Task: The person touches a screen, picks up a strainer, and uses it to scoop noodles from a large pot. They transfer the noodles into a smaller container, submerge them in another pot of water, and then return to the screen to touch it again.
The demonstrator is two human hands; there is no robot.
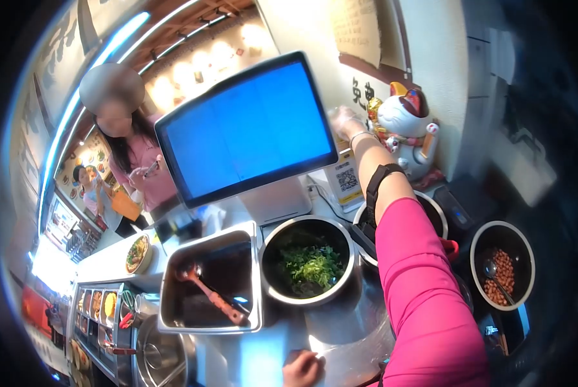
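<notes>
My right arm, in a pink sleeve, stretches far forward over the pots. My right hand (345,122), in what looks like a clear glove, is at the right edge of a display screen (247,129), beside a white lucky cat figure (408,132). Its fingers are too blurred to read. Low in the view, my left hand (304,369) is curled closed over the steel counter (269,342); whatever it may hold is hidden. Nearest to it are a pot of chopped greens (314,267) and a rectangular pan of dark liquid (256,293) with a red-handled ladle (214,297).
A pot of peanuts (498,277) with a spoon stands at the right. Another pot (434,209) is partly under my arm. A bowl of food (138,253) rests on the left ledge above several topping containers (110,306). A person in pink (143,168) stands beyond the counter.
</notes>
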